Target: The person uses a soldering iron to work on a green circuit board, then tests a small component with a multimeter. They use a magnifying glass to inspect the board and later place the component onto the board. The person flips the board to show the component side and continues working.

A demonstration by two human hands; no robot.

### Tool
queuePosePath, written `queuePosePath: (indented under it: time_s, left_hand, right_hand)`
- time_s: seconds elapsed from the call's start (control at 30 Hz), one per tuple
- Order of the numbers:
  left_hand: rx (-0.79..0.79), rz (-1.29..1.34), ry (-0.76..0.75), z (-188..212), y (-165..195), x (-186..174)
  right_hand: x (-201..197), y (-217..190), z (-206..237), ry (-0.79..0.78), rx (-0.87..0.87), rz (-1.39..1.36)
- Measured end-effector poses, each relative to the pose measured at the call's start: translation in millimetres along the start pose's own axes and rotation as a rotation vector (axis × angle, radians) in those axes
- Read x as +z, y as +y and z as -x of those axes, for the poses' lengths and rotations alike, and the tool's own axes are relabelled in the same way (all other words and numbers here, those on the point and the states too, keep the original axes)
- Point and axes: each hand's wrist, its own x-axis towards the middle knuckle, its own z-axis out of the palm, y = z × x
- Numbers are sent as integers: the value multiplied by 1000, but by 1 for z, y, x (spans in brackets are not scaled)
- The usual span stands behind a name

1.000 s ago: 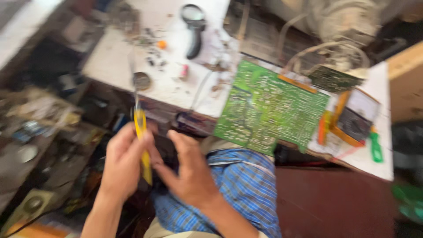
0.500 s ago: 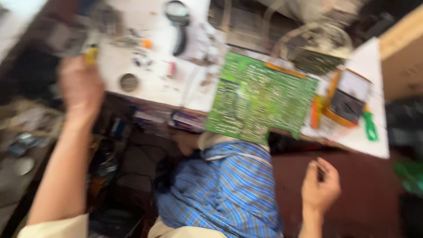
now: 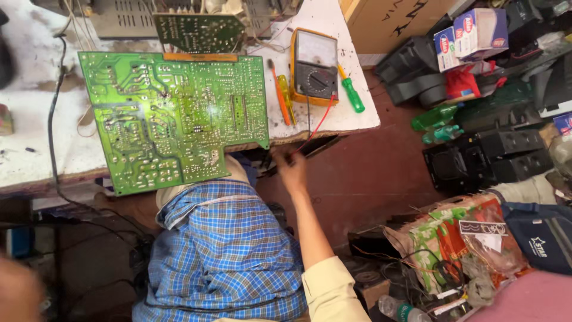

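Blurred skin colour at the lower left edge is all that shows of the left hand; it hangs low beside the blue checked cloth over the lap, well apart from the bench, and whether its fingers are spread or closed cannot be told. Up and to the right of it, the large green circuit board lies solder side up on the white workbench, one corner overhanging the near edge above the lap, likely so the joints face the person. Further right, the right hand reaches under the bench edge, just below that overhanging corner; its fingers look bent around the red test lead, though motion blur hides whether they truly pinch it. That lead runs up from the hand to the orange analogue multimeter, lying face up above the grip, with an orange screwdriver and a green-handled screwdriver flanking it within reach.
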Motion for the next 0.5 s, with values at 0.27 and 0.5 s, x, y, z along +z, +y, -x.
queuePosePath:
  time_s: [0.27, 0.5]
  left_hand:
    - [-18, -61, -112, 43, 35, 16]
    - [-364, 340, -250, 33, 64, 30]
  right_hand:
    - [-42, 27, 55, -33, 334, 392]
    - [-84, 55, 74, 138, 984, -959]
